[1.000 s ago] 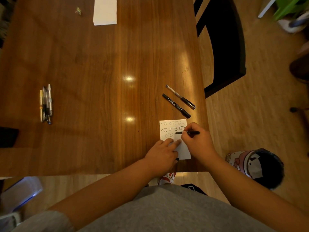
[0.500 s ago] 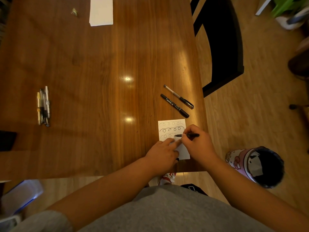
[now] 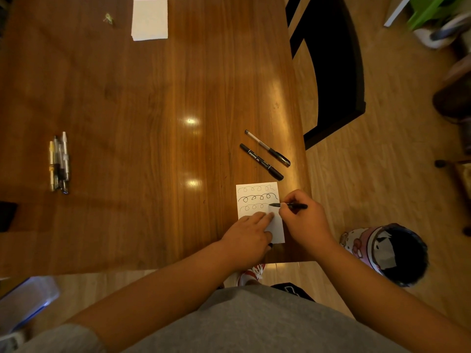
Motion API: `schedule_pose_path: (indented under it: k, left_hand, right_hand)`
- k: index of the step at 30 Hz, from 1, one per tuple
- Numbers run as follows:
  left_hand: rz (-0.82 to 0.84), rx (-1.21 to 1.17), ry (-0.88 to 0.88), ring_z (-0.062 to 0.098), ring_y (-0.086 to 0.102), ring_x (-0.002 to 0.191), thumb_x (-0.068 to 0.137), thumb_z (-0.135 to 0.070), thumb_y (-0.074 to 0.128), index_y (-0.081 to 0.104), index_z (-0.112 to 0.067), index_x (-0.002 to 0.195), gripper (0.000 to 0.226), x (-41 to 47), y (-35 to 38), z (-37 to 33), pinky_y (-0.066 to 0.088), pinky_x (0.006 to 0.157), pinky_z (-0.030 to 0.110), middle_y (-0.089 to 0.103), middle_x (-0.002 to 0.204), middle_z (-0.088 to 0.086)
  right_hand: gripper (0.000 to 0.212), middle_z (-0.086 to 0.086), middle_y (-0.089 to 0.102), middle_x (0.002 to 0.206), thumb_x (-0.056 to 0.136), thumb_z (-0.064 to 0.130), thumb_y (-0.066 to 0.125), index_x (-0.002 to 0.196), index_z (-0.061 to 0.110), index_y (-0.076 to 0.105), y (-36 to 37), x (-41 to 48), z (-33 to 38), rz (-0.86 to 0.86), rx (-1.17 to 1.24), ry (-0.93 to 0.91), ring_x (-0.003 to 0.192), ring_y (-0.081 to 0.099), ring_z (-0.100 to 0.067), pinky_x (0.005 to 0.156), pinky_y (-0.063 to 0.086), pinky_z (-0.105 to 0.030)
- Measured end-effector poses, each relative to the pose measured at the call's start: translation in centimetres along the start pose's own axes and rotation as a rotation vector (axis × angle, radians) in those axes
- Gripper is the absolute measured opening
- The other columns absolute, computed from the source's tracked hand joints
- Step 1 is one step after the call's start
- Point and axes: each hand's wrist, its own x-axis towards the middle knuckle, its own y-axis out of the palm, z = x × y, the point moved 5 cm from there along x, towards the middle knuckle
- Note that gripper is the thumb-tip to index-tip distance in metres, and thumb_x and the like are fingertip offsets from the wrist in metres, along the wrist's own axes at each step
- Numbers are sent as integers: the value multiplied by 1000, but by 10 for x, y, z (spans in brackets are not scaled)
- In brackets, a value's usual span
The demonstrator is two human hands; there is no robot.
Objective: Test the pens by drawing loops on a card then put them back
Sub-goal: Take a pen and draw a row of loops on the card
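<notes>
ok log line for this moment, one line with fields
step: drawing third loop row | right hand: holding pen, tip on card | left hand: pinning card | two pens beyond card

A glossy brown wooden table fills most of the view, its grain running away from the camera, with two bright spots of ceiling light reflected near its middle. Beyond its right edge lies a pale wood-plank floor. A black chair stands at the table's right side. A round bin with a cartoon print sits on the floor near the table's corner. A green object shows blurred at the top right, and a translucent plastic box lies at the lower left.
</notes>
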Motion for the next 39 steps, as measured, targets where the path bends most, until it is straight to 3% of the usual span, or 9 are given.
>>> schedule_pose_path:
  k: [6, 10, 15, 22, 27, 32, 39]
  left_hand:
    - [31, 19, 9, 32, 21, 142, 101, -39, 41, 58, -14, 127, 40, 2, -4, -3, 36, 105, 46, 15, 161, 9]
    - [39, 47, -1, 32, 22, 141, 102, -40, 39, 59, -14, 126, 41, 4, -5, -6, 35, 104, 46, 17, 160, 9]
    - [48, 52, 3, 33, 21, 141, 101, -42, 38, 61, -15, 125, 42, 4, -3, -7, 35, 104, 46, 15, 161, 8]
    - [39, 31, -7, 32, 21, 141, 101, -42, 39, 61, -16, 125, 42, 5, 0, -5, 33, 104, 48, 15, 162, 7]
    - [28, 37, -25, 32, 21, 140, 100, -42, 42, 61, -17, 126, 41, 6, 2, -5, 34, 103, 48, 16, 161, 6]
    - [18, 52, -23, 32, 23, 139, 100, -43, 42, 62, -18, 124, 40, 8, 2, -6, 36, 100, 48, 16, 161, 6]
    - [10, 81, -19, 33, 24, 139, 99, -42, 42, 63, -18, 122, 39, 9, 2, -6, 36, 98, 48, 16, 161, 5]
  right_hand:
    - [24, 14, 63, 85, 91, 14, 64, 81, 34, 55, -3, -7, -4, 4, 2, -12, 82, 62, 0, 57, 50, -11]
    - [25, 10, 64, 88, 91, 12, 63, 81, 34, 55, -1, -6, -3, 25, 25, -19, 86, 63, -6, 70, 56, -24]
    - [22, 12, 65, 89, 92, 15, 63, 82, 34, 56, -1, -2, -5, 11, 56, -14, 86, 63, -5, 69, 59, -28]
    - [8, 16, 63, 89, 93, 20, 62, 90, 28, 60, -8, 1, -16, -32, 14, 6, 86, 62, -6, 51, 48, -10]
    - [11, 14, 64, 85, 91, 19, 64, 87, 28, 59, -10, -2, -18, -56, -1, 20, 82, 62, -6, 59, 48, -17]
    - [16, 16, 63, 85, 92, 20, 63, 85, 33, 58, -9, -2, -16, -28, -14, 9, 81, 62, -2, 52, 46, -11]
    - [5, 17, 63, 86, 93, 23, 62, 90, 27, 60, -14, 4, -20, -72, -13, 32, 80, 60, -2, 49, 42, -2]
